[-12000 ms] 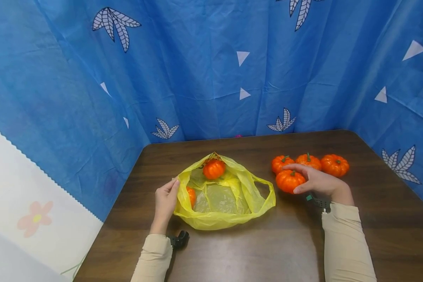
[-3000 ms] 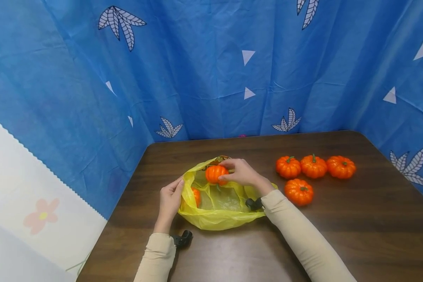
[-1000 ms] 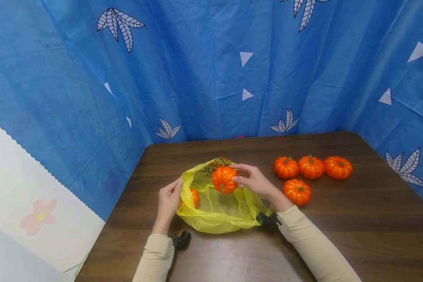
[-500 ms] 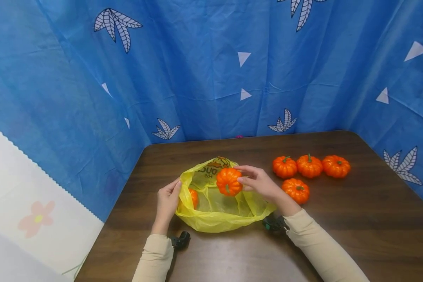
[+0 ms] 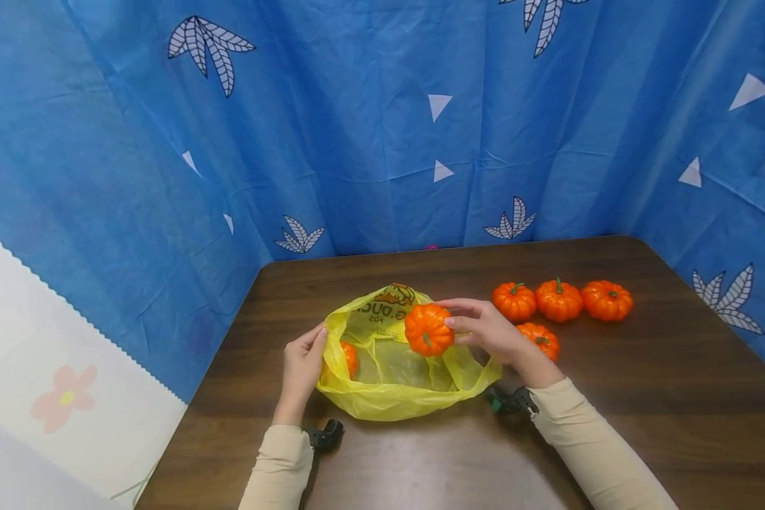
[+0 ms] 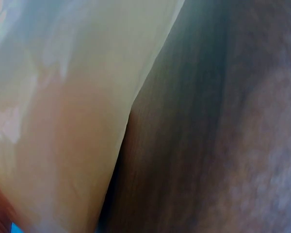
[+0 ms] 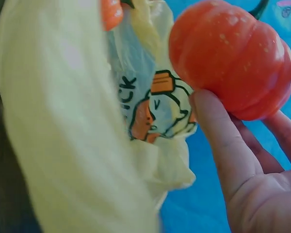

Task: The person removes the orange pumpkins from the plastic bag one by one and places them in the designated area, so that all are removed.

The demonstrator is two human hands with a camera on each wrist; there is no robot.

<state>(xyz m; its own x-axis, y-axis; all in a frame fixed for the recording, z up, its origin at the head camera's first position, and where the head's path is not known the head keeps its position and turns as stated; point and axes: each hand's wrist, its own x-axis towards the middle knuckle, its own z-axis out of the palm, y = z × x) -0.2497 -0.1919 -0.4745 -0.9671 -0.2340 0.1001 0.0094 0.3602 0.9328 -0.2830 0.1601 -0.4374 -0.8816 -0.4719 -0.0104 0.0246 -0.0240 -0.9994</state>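
My right hand point(image 5: 494, 334) grips a small orange pumpkin point(image 5: 428, 330) between thumb and fingers, raised over the right part of a yellow plastic bag's mouth. Its green stem points down toward me in the head view; the right wrist view shows the ribbed pumpkin point(image 7: 228, 58) large against the blue curtain. At the bag's left rim my left hand point(image 5: 302, 365) pinches the plastic. The bag point(image 5: 389, 402) sits wide-mouthed on the table, with a duck print on its far inner wall. Another pumpkin point(image 5: 350, 360) lies inside on the left, partly hidden. Plastic point(image 6: 63, 116) fills much of the left wrist view.
To the right on the dark wood table point(image 5: 612, 397) stand three pumpkins in a row, the middle pumpkin point(image 5: 558, 300) among them. A nearer pumpkin point(image 5: 540, 340) is partly behind my right hand. A blue curtain point(image 5: 382, 142) hangs behind the table.
The pumpkin carried right 12 seconds ago now rests before the row. Since then my right hand has taken another from the bag's back and moved it rightward. My left hand keeps the rim.
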